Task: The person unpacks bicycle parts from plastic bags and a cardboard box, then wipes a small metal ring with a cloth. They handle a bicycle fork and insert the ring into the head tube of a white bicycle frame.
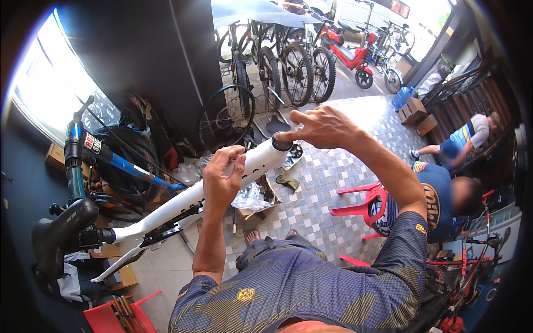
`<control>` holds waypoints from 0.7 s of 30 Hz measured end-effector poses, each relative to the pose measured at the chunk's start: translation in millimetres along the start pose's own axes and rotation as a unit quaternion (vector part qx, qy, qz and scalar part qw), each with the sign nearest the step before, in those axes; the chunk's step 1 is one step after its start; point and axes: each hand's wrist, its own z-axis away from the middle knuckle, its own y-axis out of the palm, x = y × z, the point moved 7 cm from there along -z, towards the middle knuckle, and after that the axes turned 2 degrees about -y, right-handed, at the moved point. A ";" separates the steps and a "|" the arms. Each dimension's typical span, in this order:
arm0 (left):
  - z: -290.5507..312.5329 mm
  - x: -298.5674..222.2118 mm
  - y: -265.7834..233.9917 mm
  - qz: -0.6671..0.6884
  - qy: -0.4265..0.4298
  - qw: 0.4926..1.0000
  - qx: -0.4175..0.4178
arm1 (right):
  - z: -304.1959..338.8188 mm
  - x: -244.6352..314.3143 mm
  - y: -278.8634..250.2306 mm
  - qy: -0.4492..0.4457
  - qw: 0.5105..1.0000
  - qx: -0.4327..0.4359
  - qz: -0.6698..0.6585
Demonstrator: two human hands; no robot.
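A white bicycle frame [161, 215] slants across in front of me, its head tube up at the right and a black saddle [64, 230] at its lower left end. In the head tube's opening is a dark ring [282, 142]. My right hand [325, 126] reaches over this end with one fingertip touching the ring; another finger is bent and stands apart from it. My left hand [223, 172] is against the frame's upper side just behind the head tube, thumb and fingers apart and loosely bent. Neither hand visibly grips a loose part.
A blue suspension fork [139, 173] and tyres stand at left. Below the frame lies a box with clear plastic [252, 197]. Red chairs [363, 210] are at right, where one person [438, 200] sits and another [469, 139] bends over. Several bicycles [297, 72] stand ahead.
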 end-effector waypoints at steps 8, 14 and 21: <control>-0.7 -1.5 -1.5 -0.009 0.006 1.000 0.005 | -2.7 1.8 -1.1 -0.017 0.999 0.024 -0.016; -2.4 -3.1 -1.4 -0.023 0.022 0.999 0.007 | -4.1 -4.6 0.0 -0.003 0.999 0.037 0.001; -2.0 -4.1 -1.5 -0.022 0.025 0.999 0.010 | 0.2 4.3 4.4 0.093 0.988 0.088 -0.088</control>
